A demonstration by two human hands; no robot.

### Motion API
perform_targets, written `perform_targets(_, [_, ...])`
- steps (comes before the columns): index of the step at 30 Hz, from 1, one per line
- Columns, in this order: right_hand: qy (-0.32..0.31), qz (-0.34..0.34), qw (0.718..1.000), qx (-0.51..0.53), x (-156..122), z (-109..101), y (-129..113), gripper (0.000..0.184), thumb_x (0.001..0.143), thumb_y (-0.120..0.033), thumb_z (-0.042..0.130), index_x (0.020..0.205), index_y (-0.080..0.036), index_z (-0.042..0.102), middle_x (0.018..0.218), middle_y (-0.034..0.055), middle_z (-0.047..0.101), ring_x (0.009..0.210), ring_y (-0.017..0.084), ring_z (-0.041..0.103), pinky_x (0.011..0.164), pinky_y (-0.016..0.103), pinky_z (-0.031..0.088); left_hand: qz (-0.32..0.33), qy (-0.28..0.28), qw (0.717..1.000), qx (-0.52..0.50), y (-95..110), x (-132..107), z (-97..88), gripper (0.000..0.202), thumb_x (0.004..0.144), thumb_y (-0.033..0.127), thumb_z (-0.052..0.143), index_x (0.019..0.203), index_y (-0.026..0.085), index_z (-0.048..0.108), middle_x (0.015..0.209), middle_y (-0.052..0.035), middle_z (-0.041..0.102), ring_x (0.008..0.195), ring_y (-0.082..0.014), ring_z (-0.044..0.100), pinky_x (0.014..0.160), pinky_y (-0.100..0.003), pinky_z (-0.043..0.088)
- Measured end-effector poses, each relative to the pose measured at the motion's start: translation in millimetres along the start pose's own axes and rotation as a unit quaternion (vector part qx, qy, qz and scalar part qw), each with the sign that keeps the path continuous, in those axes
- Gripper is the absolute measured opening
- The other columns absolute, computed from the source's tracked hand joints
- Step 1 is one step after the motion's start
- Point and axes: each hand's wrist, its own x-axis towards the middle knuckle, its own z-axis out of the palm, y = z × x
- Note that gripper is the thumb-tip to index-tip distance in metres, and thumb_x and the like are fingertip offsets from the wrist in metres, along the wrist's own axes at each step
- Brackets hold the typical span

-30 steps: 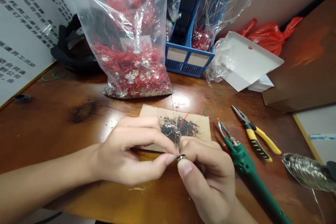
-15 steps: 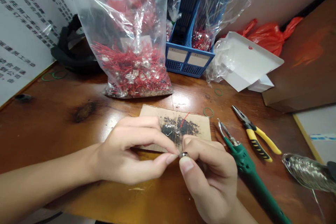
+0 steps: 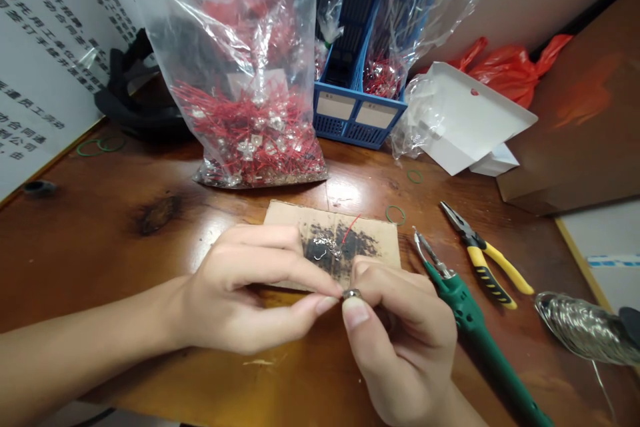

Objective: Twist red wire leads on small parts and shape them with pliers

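Between the thumb and forefinger of my right hand [image 3: 400, 327] is a small metal part [image 3: 353, 293], mostly covered by the fingertips. My left hand [image 3: 260, 287] has its thumb and forefinger pinched together at the left end of that part; whether they grip the part itself or something thin on it is hidden. Behind both hands lies a piece of cardboard [image 3: 285, 213] with black scorch marks and silvery solder bits [image 3: 325, 247]. A short red wire [image 3: 351, 228] rests on it. To the right is a green soldering iron [image 3: 470, 313].
Yellow-handled pliers [image 3: 483, 253] and a coil of solder wire [image 3: 580, 327] lie at the right. At the back stand a clear bag of red-wired parts [image 3: 255, 127], a blue bin [image 3: 360, 117] and a white box [image 3: 475, 120]. Green rubber bands [image 3: 395, 215] lie about.
Almost nothing differs. The view has shifted very slightly, and my right hand sits a touch farther right, with both hands still meeting at the small metal part.
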Motion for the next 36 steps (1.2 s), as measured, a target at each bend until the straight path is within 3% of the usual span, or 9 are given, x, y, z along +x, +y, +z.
perform_targets(7, [0.003, -0.007, 1.0, -0.014, -1, 0, -2, 0.02, 0.085, -0.005, 0.054, 0.071, -0.018, 0.053, 0.058, -0.0048, 0.036, 0.052, 0.008, 0.035, 0.052, 0.026, 0.027, 0.002, -0.004, 1.0, 0.002, -1, -3, -1.9, 0.019, 0.085, -0.002, 0.077, 0.101, 0.007, 0.081, 0.073, -0.0036, 0.068, 0.055, -0.0081, 0.056, 0.051, -0.02, 0.045])
perform_targets(15, [0.008, 0.002, 1.0, -0.028, -1, 0, -1, 0.022, 0.09, -0.005, 0.054, 0.072, -0.017, 0.058, 0.057, -0.0053, 0.037, 0.052, 0.007, 0.036, 0.051, 0.025, 0.028, 0.014, 0.015, 1.0, 0.009, -1, 0, -1.5, 0.024, 0.084, -0.006, 0.077, 0.104, 0.005, 0.081, 0.074, -0.0023, 0.069, 0.059, -0.006, 0.058, 0.057, -0.015, 0.049])
perform_targets(25, [-0.004, 0.036, 0.999, -0.018, 0, 0, -2, 0.024, 0.094, -0.01, 0.054, 0.072, -0.018, 0.057, 0.06, -0.0038, 0.049, 0.055, 0.009, 0.046, 0.052, 0.024, 0.033, 0.006, 0.017, 1.0, 0.008, -1, 0, -1.4, 0.024, 0.084, -0.007, 0.076, 0.105, 0.003, 0.081, 0.076, -0.0033, 0.069, 0.06, -0.0056, 0.059, 0.06, -0.013, 0.05])
perform_targets(36, [0.014, 0.146, 0.982, 0.123, -17, 0, 8, 0.027, 0.107, -0.024, 0.056, 0.081, -0.02, 0.063, 0.068, -0.0001, 0.055, 0.063, 0.013, 0.05, 0.055, 0.026, 0.036, 0.05, 0.022, 0.996, 0.065, -1, 0, -1.2, 0.031, 0.089, -0.003, 0.069, 0.116, 0.009, 0.078, 0.077, -0.003, 0.071, 0.059, -0.0068, 0.058, 0.059, -0.015, 0.051])
